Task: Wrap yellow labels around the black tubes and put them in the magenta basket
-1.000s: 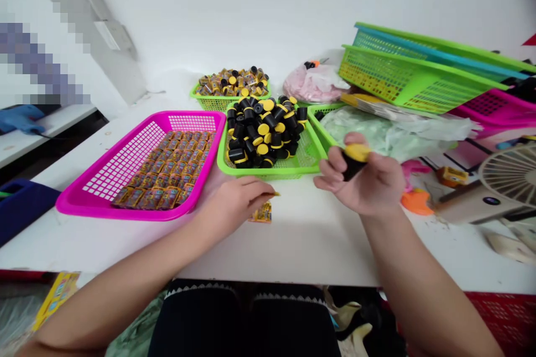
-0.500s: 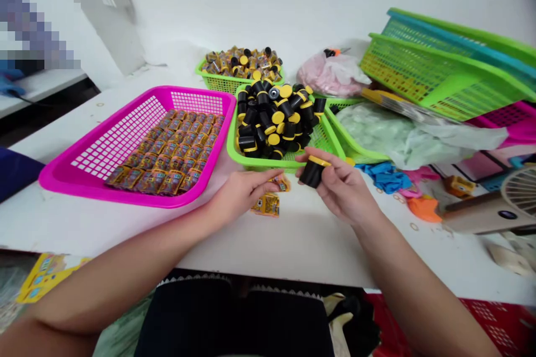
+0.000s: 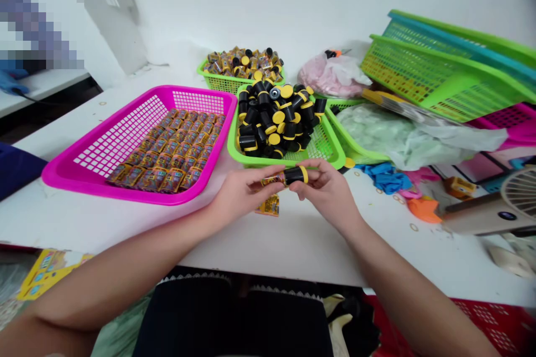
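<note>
My left hand [image 3: 240, 192] pinches a printed orange-yellow wrapper sleeve [image 3: 271, 179] between thumb and fingers. In my right hand [image 3: 329, 188], a small black canister [image 3: 294, 175] with a yellow lid lies on its side, its dark end at the sleeve's opening. Whether the canister's end is inside the sleeve, I cannot tell. Below my left fingers, a few flat printed sleeves [image 3: 269, 206] rest on the white table. Just behind my hands stands a green basket [image 3: 288, 165] heaped with black, yellow-lidded canisters [image 3: 278, 117].
A pink basket [image 3: 75, 187] on the left holds rows of wrapped canisters [image 3: 171, 148]. Another green basket [image 3: 221, 83] behind is full of them. Stacked baskets [image 3: 427, 78], a plastic bag [image 3: 402, 128], blue balloon-like pieces [image 3: 384, 178] and a fan [image 3: 494, 201] occupy the right.
My hands have come together. The canister has moved left and turned from upright onto its side, meeting the sleeve in my left hand.
</note>
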Demonstrator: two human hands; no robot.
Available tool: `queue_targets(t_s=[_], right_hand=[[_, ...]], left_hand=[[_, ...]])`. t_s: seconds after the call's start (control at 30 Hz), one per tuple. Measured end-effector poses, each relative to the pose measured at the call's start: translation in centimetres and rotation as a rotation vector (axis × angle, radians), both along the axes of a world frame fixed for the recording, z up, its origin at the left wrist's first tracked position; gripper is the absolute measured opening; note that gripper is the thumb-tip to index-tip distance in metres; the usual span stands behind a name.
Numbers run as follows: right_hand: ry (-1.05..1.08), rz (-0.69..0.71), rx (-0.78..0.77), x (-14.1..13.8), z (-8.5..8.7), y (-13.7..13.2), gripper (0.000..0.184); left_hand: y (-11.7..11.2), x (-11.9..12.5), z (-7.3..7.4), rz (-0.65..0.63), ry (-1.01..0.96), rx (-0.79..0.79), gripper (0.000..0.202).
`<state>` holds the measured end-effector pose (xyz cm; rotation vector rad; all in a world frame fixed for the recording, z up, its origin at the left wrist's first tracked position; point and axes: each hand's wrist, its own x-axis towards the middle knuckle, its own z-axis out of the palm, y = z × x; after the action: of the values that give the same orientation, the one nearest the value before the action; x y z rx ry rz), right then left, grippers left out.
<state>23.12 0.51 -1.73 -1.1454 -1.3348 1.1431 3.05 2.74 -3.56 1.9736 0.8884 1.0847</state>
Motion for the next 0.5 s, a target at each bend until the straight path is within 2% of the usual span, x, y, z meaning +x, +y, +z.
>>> queue_targets(t_s=[0.07, 0.2, 0.3, 0.4, 0.5], right_hand=[[-0.036, -0.007, 0.035, -0.1, -0.3, -0.2, 0.049], [-0.198, -0.004, 0.160, 0.1, -1.1, -0.6, 0.049], [-0.326, 0.042, 0.303, 0.3, -1.2, -0.8, 0.041], [-0.437, 0.058, 0.469, 0.3, -0.7, -1.0, 0.030], [-0.544, 0.027, 0.625, -0.1, -0.4, -1.1, 0.027]], left_hand=[[0.0, 0.0, 0.1, -0.040, -0.082, -0.078, 0.045], [-0.1, 0.1, 0.1, -0.158, -0.132, -0.111, 0.068], [-0.2, 0.3, -0.1, -0.149, -0.185, -0.178, 0.074], [-0.1, 0.6, -0.1, -0.147, -0.266, -0.334, 0.083], [0.1, 0.8, 0.3, -0.215, -0.360, -0.516, 0.097]])
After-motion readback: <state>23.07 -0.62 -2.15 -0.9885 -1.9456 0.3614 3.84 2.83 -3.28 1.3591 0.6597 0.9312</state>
